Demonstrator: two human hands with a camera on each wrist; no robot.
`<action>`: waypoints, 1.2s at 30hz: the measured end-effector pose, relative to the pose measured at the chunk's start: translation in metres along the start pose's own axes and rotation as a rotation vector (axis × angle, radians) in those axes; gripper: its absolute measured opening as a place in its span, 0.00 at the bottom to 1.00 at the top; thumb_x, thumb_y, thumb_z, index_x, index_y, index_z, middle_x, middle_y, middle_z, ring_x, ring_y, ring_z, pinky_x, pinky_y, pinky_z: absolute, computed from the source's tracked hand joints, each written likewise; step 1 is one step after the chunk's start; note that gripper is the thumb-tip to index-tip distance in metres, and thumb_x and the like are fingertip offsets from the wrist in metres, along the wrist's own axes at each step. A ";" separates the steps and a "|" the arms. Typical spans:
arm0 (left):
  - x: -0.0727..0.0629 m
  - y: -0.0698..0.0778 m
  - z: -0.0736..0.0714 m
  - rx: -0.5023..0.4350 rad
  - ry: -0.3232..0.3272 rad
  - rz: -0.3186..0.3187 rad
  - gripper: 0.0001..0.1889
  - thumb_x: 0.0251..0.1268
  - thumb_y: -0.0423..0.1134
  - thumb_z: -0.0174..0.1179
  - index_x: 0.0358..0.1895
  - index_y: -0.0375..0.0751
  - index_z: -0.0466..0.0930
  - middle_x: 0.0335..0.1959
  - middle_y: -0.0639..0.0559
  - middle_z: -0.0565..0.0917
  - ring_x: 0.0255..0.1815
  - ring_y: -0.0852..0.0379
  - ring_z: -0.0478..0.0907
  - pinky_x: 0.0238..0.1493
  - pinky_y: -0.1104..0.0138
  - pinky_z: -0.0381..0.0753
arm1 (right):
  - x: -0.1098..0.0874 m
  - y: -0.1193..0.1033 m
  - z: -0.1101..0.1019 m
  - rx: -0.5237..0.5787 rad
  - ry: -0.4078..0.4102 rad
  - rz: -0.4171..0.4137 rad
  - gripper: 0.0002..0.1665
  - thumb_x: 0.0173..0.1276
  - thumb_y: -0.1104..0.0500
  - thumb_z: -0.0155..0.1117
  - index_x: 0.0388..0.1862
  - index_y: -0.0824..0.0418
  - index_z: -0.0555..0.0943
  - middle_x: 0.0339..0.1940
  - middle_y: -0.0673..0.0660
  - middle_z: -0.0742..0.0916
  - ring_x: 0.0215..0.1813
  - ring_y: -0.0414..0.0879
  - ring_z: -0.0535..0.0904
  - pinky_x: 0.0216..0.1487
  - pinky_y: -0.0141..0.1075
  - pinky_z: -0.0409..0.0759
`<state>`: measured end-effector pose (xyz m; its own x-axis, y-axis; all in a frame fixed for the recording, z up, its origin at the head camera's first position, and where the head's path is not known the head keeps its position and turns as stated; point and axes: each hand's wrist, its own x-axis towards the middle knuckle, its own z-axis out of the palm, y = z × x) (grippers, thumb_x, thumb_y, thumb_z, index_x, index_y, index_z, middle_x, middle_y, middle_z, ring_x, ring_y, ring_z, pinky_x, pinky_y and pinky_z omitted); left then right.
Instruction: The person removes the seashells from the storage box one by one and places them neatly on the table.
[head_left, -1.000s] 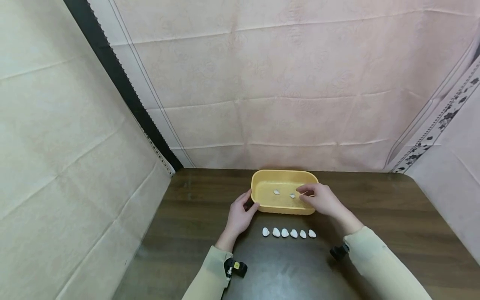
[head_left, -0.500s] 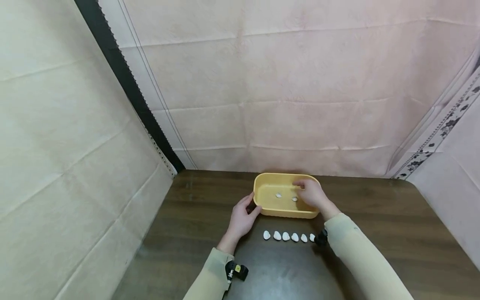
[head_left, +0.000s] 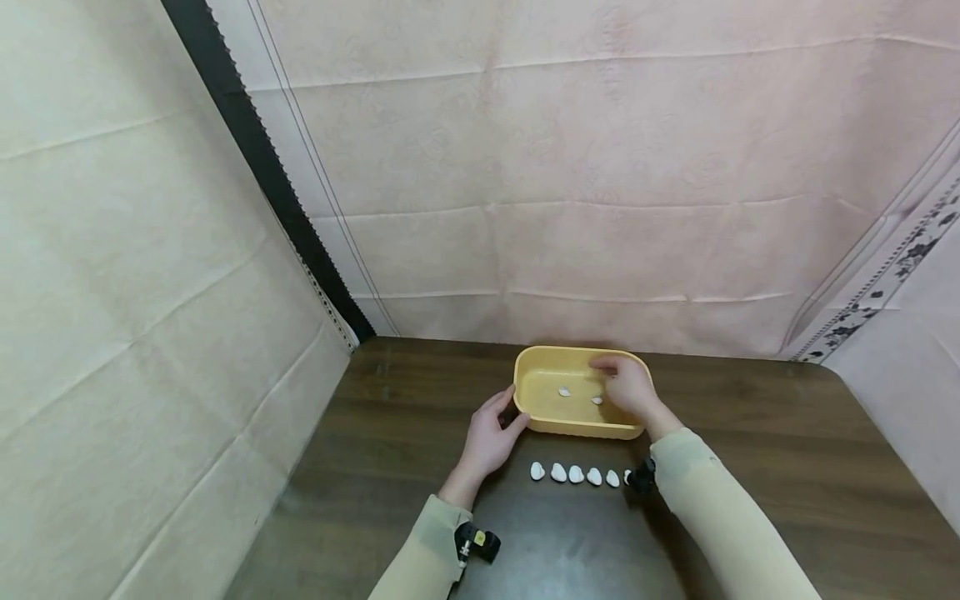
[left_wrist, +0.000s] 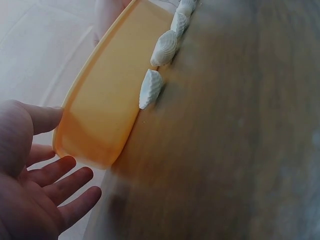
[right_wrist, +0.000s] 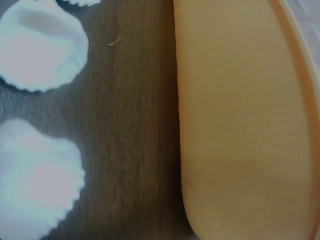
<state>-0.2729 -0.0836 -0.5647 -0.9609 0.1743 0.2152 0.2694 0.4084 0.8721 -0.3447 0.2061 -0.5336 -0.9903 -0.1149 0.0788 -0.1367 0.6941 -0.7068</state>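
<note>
A yellow rectangular tray [head_left: 577,430] sits near the table's back edge. Two small white seashells, one shell [head_left: 564,392] left of the other shell [head_left: 597,400], lie inside it. With fingers spread, my left hand [head_left: 486,439] touches the tray's left end; in the left wrist view its thumb [left_wrist: 47,119] meets the rim. My right hand [head_left: 632,388] reaches over the tray's right side, fingers pointing left above its floor. Whether those fingers hold anything, I cannot tell. Several white ribbed seashells [head_left: 576,474] stand in a row before the tray; the rightmost is partly covered by the right wrist camera.
The brown wooden table [head_left: 405,442] ends at a pale cloth wall [head_left: 585,250] just behind the tray. Another cloth [head_left: 187,333] hangs on the left. A dark wrist camera [head_left: 641,477] sits low beside the shell row.
Since one second ago my right hand has moved farther in over the tray, its wrist now nearer the shell row. My left hand stays at the tray's end. The head view has shifted slightly.
</note>
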 end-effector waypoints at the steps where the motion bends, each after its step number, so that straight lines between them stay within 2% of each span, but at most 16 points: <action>1: 0.000 0.000 0.000 0.001 0.002 0.005 0.33 0.77 0.39 0.67 0.80 0.36 0.69 0.76 0.40 0.75 0.74 0.45 0.75 0.68 0.49 0.79 | 0.001 0.000 0.000 -0.017 0.006 0.007 0.30 0.63 0.78 0.49 0.61 0.71 0.86 0.62 0.68 0.87 0.66 0.63 0.81 0.66 0.57 0.79; 6: 0.000 0.000 0.000 0.003 0.012 0.033 0.32 0.77 0.39 0.67 0.79 0.35 0.70 0.74 0.38 0.77 0.72 0.43 0.77 0.66 0.48 0.81 | 0.004 0.001 0.001 -0.015 -0.057 0.036 0.33 0.59 0.79 0.50 0.64 0.73 0.83 0.64 0.70 0.86 0.68 0.65 0.79 0.68 0.58 0.77; 14: 0.000 0.001 0.000 -0.013 0.011 0.030 0.32 0.77 0.39 0.67 0.79 0.35 0.70 0.74 0.38 0.77 0.72 0.43 0.76 0.67 0.48 0.80 | 0.007 0.009 0.004 0.141 -0.067 0.035 0.31 0.63 0.79 0.51 0.64 0.71 0.84 0.59 0.67 0.89 0.60 0.59 0.84 0.62 0.51 0.82; 16: 0.000 0.001 -0.001 -0.013 0.011 0.029 0.32 0.77 0.38 0.67 0.79 0.34 0.70 0.74 0.38 0.76 0.73 0.43 0.76 0.67 0.48 0.80 | 0.008 0.009 0.004 0.127 -0.037 0.024 0.29 0.65 0.78 0.52 0.63 0.71 0.84 0.58 0.67 0.89 0.59 0.59 0.85 0.61 0.51 0.82; 20: 0.001 0.000 -0.001 -0.013 0.010 0.025 0.32 0.77 0.37 0.67 0.79 0.34 0.70 0.75 0.39 0.76 0.73 0.44 0.76 0.68 0.49 0.79 | 0.008 0.007 0.004 0.003 0.019 0.011 0.25 0.65 0.75 0.56 0.59 0.71 0.87 0.56 0.67 0.89 0.56 0.59 0.84 0.61 0.54 0.82; 24: 0.000 -0.001 -0.001 -0.003 0.017 0.034 0.32 0.76 0.38 0.67 0.79 0.34 0.70 0.74 0.39 0.77 0.73 0.44 0.76 0.67 0.49 0.80 | 0.007 0.005 0.005 -0.073 -0.022 0.037 0.24 0.65 0.74 0.59 0.59 0.71 0.86 0.56 0.67 0.89 0.55 0.60 0.82 0.63 0.57 0.80; 28: 0.000 -0.002 -0.001 0.008 0.014 0.030 0.32 0.76 0.38 0.67 0.79 0.35 0.70 0.75 0.39 0.76 0.73 0.44 0.76 0.67 0.49 0.80 | 0.007 0.004 0.007 -0.078 -0.051 0.093 0.21 0.69 0.71 0.62 0.60 0.70 0.86 0.57 0.67 0.88 0.55 0.59 0.81 0.63 0.57 0.80; 36: 0.000 -0.003 0.000 -0.007 0.024 0.038 0.32 0.76 0.38 0.68 0.79 0.34 0.71 0.74 0.38 0.77 0.72 0.43 0.77 0.67 0.48 0.80 | 0.006 0.005 0.008 -0.053 -0.028 0.131 0.17 0.72 0.65 0.70 0.57 0.69 0.87 0.52 0.64 0.90 0.52 0.57 0.83 0.59 0.53 0.83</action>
<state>-0.2734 -0.0846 -0.5673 -0.9512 0.1679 0.2591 0.3057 0.3955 0.8661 -0.3513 0.2028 -0.5426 -0.9987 -0.0400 -0.0313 -0.0086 0.7411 -0.6713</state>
